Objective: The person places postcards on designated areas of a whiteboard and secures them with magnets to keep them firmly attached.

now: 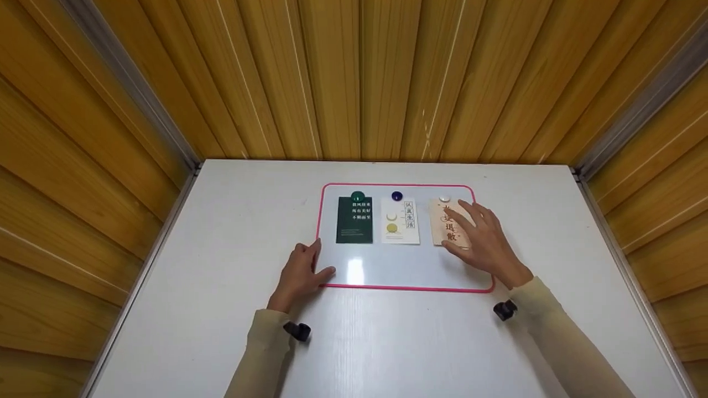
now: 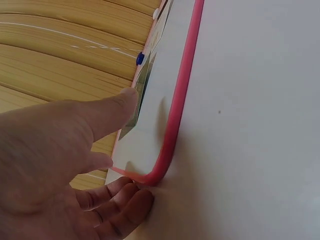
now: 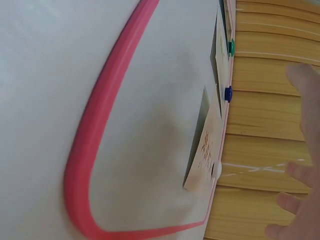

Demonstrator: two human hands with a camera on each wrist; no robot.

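Note:
A whiteboard (image 1: 398, 266) with a pink frame lies on the table. On it are a dark green card (image 1: 354, 226), a white card (image 1: 406, 235) and a beige card (image 1: 440, 229), each with a round magnet at its top: green (image 1: 358, 196), dark blue (image 1: 397, 196) and white (image 1: 444, 199). My left hand (image 1: 300, 272) holds the board's left edge near the lower corner; in the left wrist view its fingers curl against the frame and the thumb (image 2: 112, 112) stands over the surface. With fingers spread, my right hand (image 1: 484, 237) hovers over the beige card, partly covering it.
The white table (image 1: 232, 232) extends around the board. Yellow wood-look panels (image 1: 387, 83) rise behind it and on both sides. Metal strips (image 1: 625, 243) run along the side edges. A small black device (image 1: 298, 331) is on each wrist.

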